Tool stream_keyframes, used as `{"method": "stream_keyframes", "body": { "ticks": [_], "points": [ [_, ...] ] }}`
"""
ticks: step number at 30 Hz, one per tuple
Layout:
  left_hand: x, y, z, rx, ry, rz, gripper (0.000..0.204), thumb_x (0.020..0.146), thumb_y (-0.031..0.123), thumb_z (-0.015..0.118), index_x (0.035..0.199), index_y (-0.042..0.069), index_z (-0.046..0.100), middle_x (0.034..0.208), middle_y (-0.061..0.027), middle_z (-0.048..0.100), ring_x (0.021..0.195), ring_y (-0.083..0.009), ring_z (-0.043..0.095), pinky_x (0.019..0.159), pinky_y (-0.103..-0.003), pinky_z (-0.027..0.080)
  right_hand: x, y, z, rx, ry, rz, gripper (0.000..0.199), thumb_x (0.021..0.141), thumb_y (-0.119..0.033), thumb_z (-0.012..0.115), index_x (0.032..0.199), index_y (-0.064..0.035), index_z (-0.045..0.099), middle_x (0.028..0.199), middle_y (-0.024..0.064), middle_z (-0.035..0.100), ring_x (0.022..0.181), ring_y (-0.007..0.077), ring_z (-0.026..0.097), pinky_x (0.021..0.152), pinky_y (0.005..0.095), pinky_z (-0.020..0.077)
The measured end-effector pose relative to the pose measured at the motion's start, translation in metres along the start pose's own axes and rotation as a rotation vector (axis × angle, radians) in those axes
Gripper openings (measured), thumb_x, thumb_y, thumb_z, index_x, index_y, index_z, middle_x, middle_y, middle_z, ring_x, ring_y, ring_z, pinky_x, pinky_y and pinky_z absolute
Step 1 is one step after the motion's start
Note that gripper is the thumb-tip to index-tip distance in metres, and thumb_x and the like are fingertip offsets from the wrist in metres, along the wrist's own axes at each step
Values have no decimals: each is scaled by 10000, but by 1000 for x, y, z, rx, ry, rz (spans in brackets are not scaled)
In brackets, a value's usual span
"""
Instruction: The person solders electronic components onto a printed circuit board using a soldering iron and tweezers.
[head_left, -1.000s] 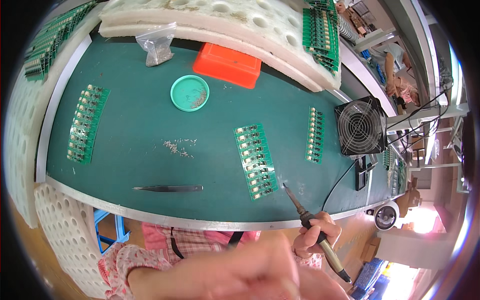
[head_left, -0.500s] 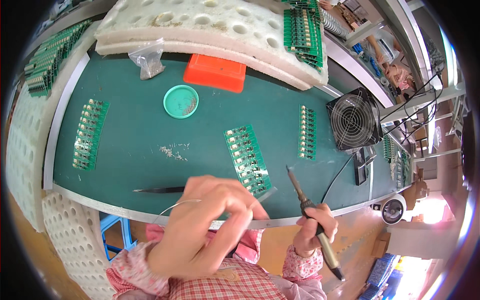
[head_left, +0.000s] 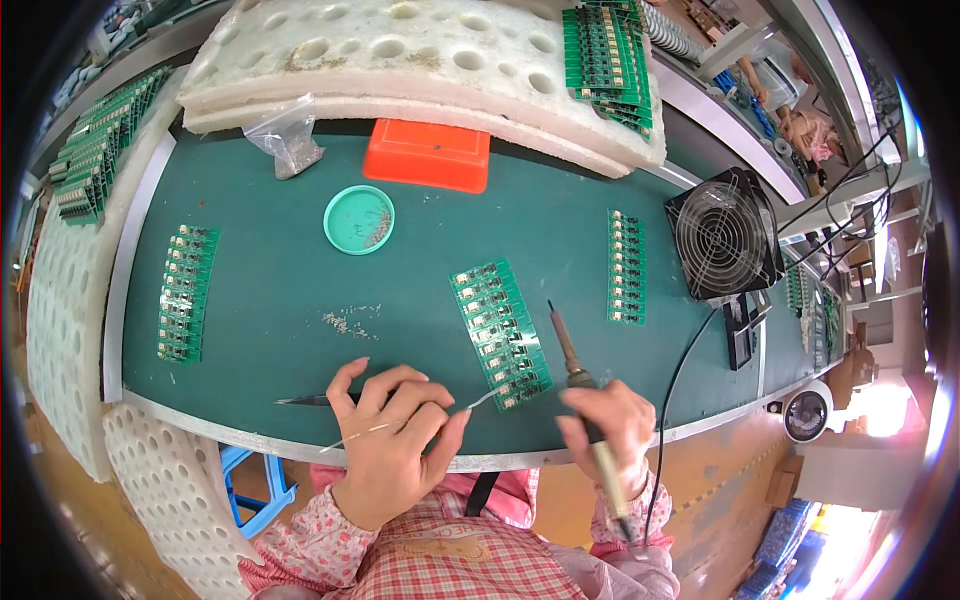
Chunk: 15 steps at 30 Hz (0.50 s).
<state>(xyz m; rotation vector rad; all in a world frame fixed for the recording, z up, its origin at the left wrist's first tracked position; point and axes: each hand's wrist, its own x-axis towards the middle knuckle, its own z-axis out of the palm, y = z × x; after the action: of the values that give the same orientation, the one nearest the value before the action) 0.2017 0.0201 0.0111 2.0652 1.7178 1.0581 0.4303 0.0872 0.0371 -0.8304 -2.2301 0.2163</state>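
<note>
My left hand (head_left: 398, 440) is closed on a thin solder wire (head_left: 482, 399), whose end reaches the lower part of a green circuit board (head_left: 502, 335). A loose stretch of the wire passes across the back of that hand. Black tweezers (head_left: 305, 400) lie on the mat, partly hidden by the left hand. In my right hand (head_left: 612, 425) is a soldering iron (head_left: 565, 345), gripped by its handle, its tip pointing up and away to the right of the board and apart from it. Small pale parts (head_left: 348, 322) lie scattered beyond the left hand.
Other circuit boards (head_left: 186, 292) (head_left: 627, 266) lie left and right. A green dish (head_left: 359, 220) with tiny parts, a red box (head_left: 427, 155) and a plastic bag (head_left: 287, 143) stand farther back before white foam (head_left: 430, 80). A fan (head_left: 722, 236) stands right, near the iron's cable (head_left: 672, 385).
My left hand has come down, its fingers spreading, and the solder wire now reaches the board. The right hand has moved slightly left and up with the soldering iron.
</note>
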Motion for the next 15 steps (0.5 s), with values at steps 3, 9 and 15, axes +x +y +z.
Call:
{"method": "stream_keyframes", "body": {
  "ticks": [3, 9, 15],
  "points": [
    [8, 1, 10, 15, 58, -45, 245, 788, 103, 764, 669, 106, 549, 954, 26, 698, 1005, -228, 628, 1040, -538, 306, -16, -9, -9, -21, 97, 206, 204, 822, -91, 775, 944, -64, 613, 733, 47, 661, 514, 189, 566, 469, 319, 434],
    [10, -5, 18, -57, -32, 55, 176, 775, 85, 742, 701, 93, 583, 1105, 1, 714, 1144, -247, 625, 1026, -550, 340, -3, -4, -4, 177, 70, 57, 173, 797, -55, 736, 900, -54, 597, 569, 9, 578, 416, 179, 519, 434, 310, 426],
    [13, -3, 18, -88, -50, 43, 269, 775, 52, 708, 633, 89, 482, 1161, -29, 720, 1198, -279, 611, 1018, -546, 350, 0, -2, -3, 216, -43, 27, 234, 722, -5, 743, 897, -51, 595, 578, 12, 567, 426, 187, 510, 431, 306, 406]
  ]
}}
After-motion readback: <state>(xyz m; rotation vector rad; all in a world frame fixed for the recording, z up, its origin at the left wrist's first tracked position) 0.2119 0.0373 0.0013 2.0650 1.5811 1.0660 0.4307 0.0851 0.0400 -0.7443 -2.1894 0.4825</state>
